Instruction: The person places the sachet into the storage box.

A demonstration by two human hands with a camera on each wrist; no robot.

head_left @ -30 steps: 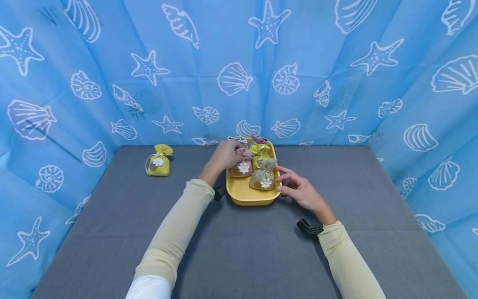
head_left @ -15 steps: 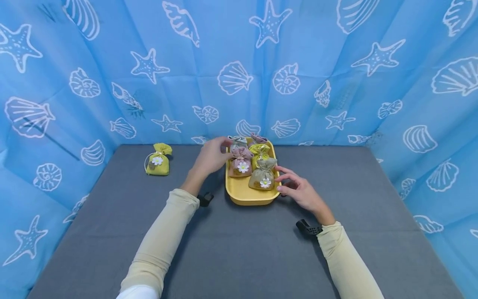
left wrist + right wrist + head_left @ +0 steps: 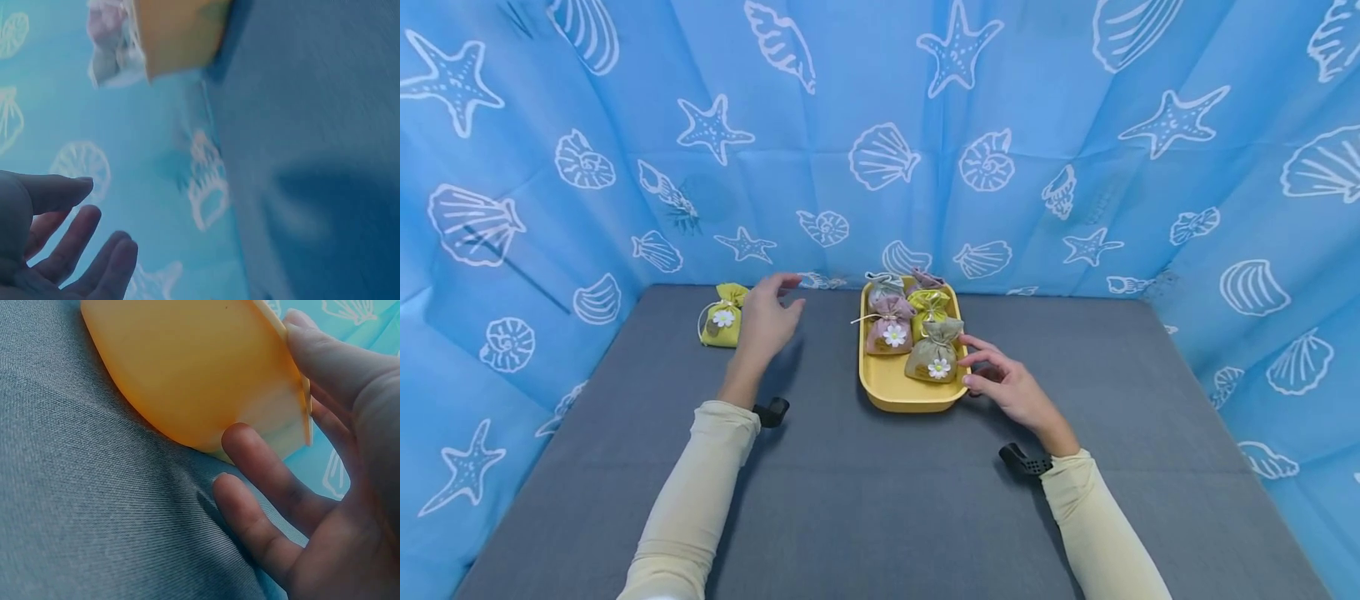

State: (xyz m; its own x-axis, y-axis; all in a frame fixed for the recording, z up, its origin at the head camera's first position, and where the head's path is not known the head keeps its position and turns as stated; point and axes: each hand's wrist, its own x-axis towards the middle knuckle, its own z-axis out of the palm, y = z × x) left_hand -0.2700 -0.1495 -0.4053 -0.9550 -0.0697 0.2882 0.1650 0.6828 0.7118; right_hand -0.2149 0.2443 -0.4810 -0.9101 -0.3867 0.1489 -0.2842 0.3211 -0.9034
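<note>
My left hand [image 3: 765,321] is in the air over the back left of the table, fingers apart and holding nothing. Just left of it, partly behind it, stands a yellow-green drawstring pouch [image 3: 715,331] with a white flower. My right hand [image 3: 1018,396] rests at the right side of a yellow tray [image 3: 891,390], thumb and fingers loosely bent at the rim. Inside the tray are a pink pouch [image 3: 883,333], an olive-grey pouch [image 3: 928,354], a yellow pouch [image 3: 928,302], a grey pouch [image 3: 885,285] and a mauve pouch [image 3: 927,279]. The right wrist view shows the tray's outer wall [image 3: 181,369] beside the fingers.
Dark grey cloth [image 3: 880,500] covers the table. Blue curtains [image 3: 820,100] printed with white shells and starfish hang along its back and sides. Black wrist mounts [image 3: 1022,460] sit on both wrists.
My left hand has released the pink pouch in the tray and moved left to near the yellow-green pouch. The right hand stays at the tray's side.
</note>
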